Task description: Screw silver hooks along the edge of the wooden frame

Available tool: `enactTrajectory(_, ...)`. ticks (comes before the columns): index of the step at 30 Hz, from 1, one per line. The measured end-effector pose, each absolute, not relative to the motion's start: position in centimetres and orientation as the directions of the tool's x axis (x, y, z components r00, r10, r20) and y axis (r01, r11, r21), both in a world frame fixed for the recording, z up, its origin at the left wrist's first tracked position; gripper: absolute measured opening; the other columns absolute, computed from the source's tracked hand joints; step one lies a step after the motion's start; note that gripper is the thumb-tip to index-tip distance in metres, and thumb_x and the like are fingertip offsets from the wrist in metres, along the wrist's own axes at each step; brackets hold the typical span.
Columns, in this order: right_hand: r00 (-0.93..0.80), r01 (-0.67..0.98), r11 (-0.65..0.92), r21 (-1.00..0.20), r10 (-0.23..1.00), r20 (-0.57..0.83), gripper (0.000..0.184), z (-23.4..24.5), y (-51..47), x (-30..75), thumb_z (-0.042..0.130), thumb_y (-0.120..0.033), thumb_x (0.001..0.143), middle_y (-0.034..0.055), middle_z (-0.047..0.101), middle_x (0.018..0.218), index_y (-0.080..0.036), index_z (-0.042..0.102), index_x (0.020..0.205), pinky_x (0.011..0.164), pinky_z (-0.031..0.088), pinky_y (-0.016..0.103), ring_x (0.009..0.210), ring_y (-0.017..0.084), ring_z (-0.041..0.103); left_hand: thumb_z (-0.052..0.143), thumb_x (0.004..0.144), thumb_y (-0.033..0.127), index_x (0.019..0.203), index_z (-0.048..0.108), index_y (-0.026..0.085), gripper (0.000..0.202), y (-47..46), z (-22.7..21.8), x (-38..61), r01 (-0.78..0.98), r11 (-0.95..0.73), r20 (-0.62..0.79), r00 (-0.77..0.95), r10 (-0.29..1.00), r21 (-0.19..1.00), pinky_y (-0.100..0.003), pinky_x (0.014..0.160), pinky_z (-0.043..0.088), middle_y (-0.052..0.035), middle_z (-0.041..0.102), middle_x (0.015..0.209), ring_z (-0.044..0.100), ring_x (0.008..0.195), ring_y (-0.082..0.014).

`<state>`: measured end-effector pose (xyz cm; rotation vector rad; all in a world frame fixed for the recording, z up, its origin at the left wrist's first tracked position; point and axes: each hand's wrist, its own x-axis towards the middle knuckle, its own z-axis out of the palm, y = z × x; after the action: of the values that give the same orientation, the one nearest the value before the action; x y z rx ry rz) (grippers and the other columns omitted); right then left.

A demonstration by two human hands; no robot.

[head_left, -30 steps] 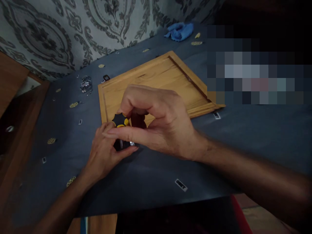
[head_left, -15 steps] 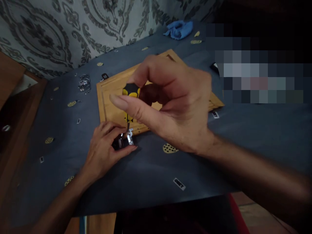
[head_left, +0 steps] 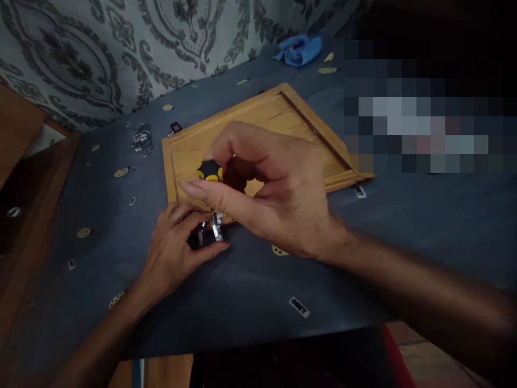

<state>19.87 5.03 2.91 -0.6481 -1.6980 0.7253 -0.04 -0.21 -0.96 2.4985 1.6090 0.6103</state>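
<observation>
My right hand (head_left: 266, 188) is closed around a black and yellow screwdriver (head_left: 210, 171), held upright with its tip pointing down. The tip sits over a small metal hinge (head_left: 213, 230) at the near edge of a wooden cabinet door (head_left: 262, 124). My left hand (head_left: 177, 253) pinches that metal hinge against the dark blue cloth (head_left: 250, 280). The door lies flat on the cloth, its inner panel facing up. The shaft of the screwdriver is mostly hidden behind my right fingers.
More metal hardware (head_left: 141, 139) lies on the cloth left of the door. A crumpled blue rag (head_left: 298, 49) sits at the far edge by the patterned wall (head_left: 100, 48). A wooden floor or furniture edge (head_left: 20, 124) shows at the left.
My right hand lifted the screwdriver up off the hinge, then lowered it again toward the hinge. My left hand stayed on the metal piece.
</observation>
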Motion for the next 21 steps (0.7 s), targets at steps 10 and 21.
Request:
enactTrajectory(10, -0.255, 0.001, 0.744, -0.668, 0.646, 0.719, 0.033, 2.41, 5.40, 19.58, 0.066, -0.041, 0.097, -0.0057, 0.053, 0.072, -0.020, 0.053, 0.076, 0.062, 0.045, 0.024, 0.059, 0.007, 0.050, 0.078, 0.085, 0.048, 0.109, 0.072, 0.023, 0.035, -0.15, -1.01, 0.00, 0.837, -0.473, 0.313, 0.386, 0.868, 0.277, -0.047, 0.088, 0.053, -0.0068, 0.073, 0.114, 0.066, 0.105, -0.0313)
enactTrajectory(21, -0.403, 0.001, 0.739, -0.674, 0.617, 0.676, 0.034, 3.26, 6.05, 20.23, 0.062, -0.050, 0.098, -0.0013, 0.065, 0.078, -0.021, 0.064, 0.079, 0.065, 0.048, 0.026, 0.067, 0.011, 0.060, 0.079, 0.083, 0.052, 0.098, 0.072, 0.023, 0.034, -0.17, -0.93, -0.06, 0.842, -0.460, 0.298, 0.379, 0.876, 0.282, -0.046, 0.088, 0.052, -0.0067, 0.072, 0.111, 0.064, 0.105, -0.0309)
